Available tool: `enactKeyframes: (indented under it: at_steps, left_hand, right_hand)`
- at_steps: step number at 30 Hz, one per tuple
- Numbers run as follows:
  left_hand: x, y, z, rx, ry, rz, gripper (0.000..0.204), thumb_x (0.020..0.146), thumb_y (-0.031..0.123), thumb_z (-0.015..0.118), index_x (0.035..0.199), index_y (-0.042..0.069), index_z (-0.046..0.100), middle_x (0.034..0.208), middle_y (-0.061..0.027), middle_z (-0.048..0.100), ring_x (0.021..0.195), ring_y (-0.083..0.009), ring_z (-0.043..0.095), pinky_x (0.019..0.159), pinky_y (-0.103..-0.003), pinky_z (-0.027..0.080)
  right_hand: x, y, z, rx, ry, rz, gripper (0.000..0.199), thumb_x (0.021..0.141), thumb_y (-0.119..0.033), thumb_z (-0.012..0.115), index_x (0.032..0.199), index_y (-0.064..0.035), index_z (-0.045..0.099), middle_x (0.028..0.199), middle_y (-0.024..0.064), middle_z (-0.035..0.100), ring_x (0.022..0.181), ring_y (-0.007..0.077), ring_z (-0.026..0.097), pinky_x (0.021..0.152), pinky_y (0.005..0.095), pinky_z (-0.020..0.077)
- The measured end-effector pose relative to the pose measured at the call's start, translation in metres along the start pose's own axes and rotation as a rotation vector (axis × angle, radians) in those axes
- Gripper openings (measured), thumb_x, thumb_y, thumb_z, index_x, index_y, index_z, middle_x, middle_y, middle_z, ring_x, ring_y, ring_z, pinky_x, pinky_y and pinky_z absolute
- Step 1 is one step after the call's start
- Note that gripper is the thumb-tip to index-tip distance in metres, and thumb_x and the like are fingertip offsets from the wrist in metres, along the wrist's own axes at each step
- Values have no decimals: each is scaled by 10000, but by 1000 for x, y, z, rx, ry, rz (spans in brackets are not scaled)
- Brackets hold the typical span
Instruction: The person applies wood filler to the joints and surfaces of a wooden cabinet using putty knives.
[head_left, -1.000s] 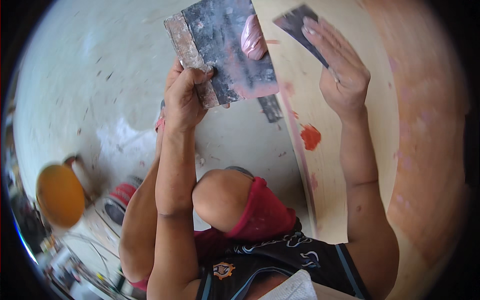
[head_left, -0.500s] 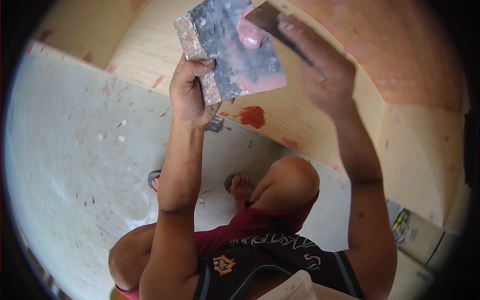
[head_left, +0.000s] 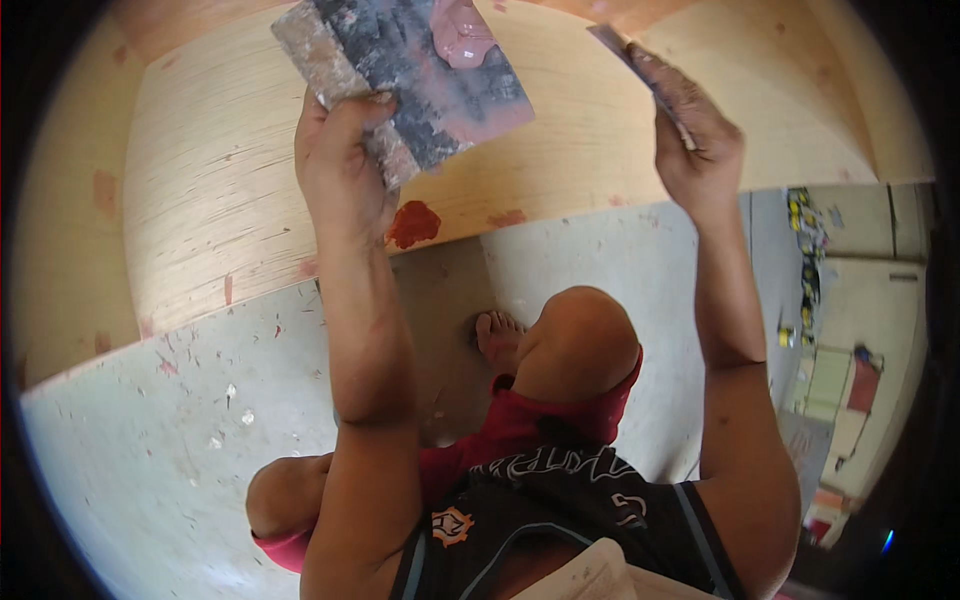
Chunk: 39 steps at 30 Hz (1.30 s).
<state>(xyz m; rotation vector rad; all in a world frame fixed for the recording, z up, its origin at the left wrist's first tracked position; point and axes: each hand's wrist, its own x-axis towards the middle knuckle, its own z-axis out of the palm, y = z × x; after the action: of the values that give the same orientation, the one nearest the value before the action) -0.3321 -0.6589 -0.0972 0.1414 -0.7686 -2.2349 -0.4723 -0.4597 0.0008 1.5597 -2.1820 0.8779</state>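
My left hand (head_left: 345, 165) grips a flat, smeared metal putty plate (head_left: 400, 75) by its worn, crusted edge, thumb on top. A glossy lump of pink putty (head_left: 464, 42) sits on the plate, and a thinner pink smear covers its lower right corner. Off to the right, my right hand (head_left: 703, 140) is closed on a thin, flat scraper (head_left: 628, 60), seen nearly edge-on. The scraper is apart from the plate. Behind both hands lies a pale wooden panel (head_left: 220, 190) with a dark red patch (head_left: 414, 224) near its front edge.
Wooden side walls (head_left: 85, 200) rise at the panel's ends, marked with reddish spots. Below is a grey floor (head_left: 190, 430) with paint flecks; my knee (head_left: 590, 335) and foot (head_left: 497, 335) are there. Yellow and black items (head_left: 803, 225) stand at the far right.
The scraper has left the plate's upper right side, and my right hand now stands well to the right. The view has turned, showing more panel and floor at the right.
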Motion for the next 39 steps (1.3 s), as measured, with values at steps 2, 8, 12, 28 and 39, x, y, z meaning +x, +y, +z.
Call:
enactKeyframes:
  at_steps: [2,8,12,28,39]
  left_hand:
    - [6,-9,-4,-33,25,-13,338,714,21,468,1049,-21,489,935,-118,573,781,-220,593,626,-338,523]
    - [12,-31,-1,-138,-10,-110,300,702,22,503,997,-31,519,915,-101,579,839,-215,579,716,-309,502]
    - [5,-54,-9,147,-79,50,305,702,29,516,1000,-34,519,915,-108,580,839,-218,579,719,-312,500]
    - [10,-122,-41,-437,-293,-519,477,777,33,455,1215,-122,349,1122,-189,507,591,-123,360,421,-208,327]
    - [14,-177,51,-305,-152,-787,545,766,-4,449,1281,-110,304,1105,-208,501,583,-140,375,421,-229,358]
  right_hand:
    - [12,-26,-14,-247,-77,-279,346,727,158,504,1001,-11,629,975,80,655,945,184,610,870,289,467]
    - [24,-73,-13,-599,-273,-383,369,648,50,556,980,-64,669,1069,121,626,1069,289,562,896,400,428]
    - [14,-76,-9,-666,-324,-301,405,620,68,547,987,-59,665,1065,89,633,1073,273,562,887,386,441]
    - [-390,221,-69,859,985,1134,254,793,51,533,1042,3,543,957,71,612,842,220,598,816,352,491]
    - [-465,391,-27,1310,1568,1163,206,731,118,554,927,81,500,903,156,576,791,293,607,750,415,536]
